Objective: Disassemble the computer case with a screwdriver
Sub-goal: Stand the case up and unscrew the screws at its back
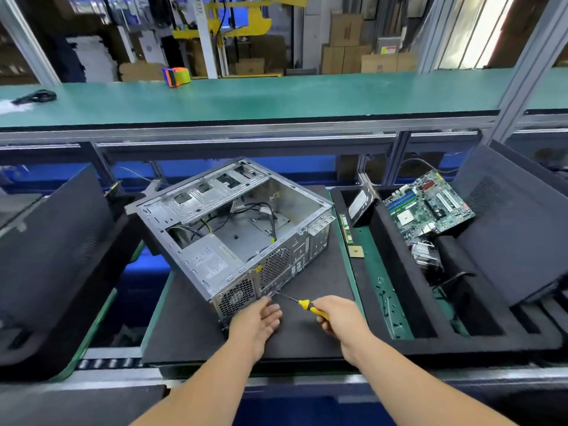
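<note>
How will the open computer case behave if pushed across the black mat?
The computer case would probably slide rather than tip: it lies low and wide. The power supply likely weights that end, so it may pivot. Loose cables could flop.

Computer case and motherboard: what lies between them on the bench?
In the head view, between the computer case and the motherboard lie a memory stick, a small square chip and a leaning hard drive.

One case, one screwdriver, one motherboard, one hard drive, one heatsink, two hands: left, right.
</note>
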